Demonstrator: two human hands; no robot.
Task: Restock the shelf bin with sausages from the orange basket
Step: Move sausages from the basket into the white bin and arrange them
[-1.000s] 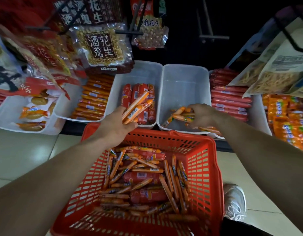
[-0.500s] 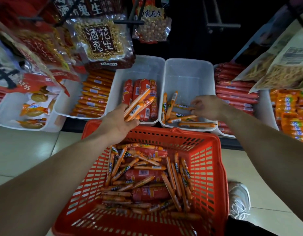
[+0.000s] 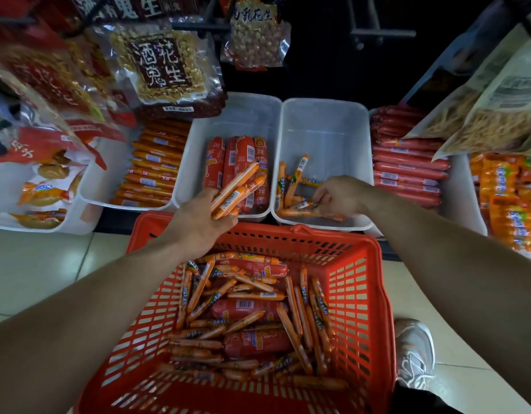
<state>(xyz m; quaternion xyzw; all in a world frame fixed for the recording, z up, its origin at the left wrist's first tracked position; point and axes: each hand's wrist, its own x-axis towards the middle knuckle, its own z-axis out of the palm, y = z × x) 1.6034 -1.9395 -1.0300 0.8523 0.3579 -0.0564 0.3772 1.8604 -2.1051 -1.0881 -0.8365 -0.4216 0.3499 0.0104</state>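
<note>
The orange basket (image 3: 357, 300) sits low in the middle, holding several thin orange sausages (image 3: 294, 312) and a few thick red ones. My left hand (image 3: 198, 219) hovers over the basket's far rim and grips a small bundle of thin sausages (image 3: 239, 189) that point up and right. My right hand (image 3: 340, 195) reaches into the white shelf bin (image 3: 327, 127), its fingers curled onto the thin sausages (image 3: 291, 186) lying at the bin's near end. Most of that bin's floor is bare.
A neighbouring white bin (image 3: 243, 115) holds thick red sausages. Further left is a bin of orange sausages (image 3: 151, 171); to the right lie stacked red sausages (image 3: 407, 171). Snack bags (image 3: 162, 67) hang above. A shoe (image 3: 415, 354) stands beside the basket on the tiled floor.
My right hand let sausages drop into the bin, lifted slightly, and has come back down onto the pile at the near end. The left hand has kept its bundle nearly still.
</note>
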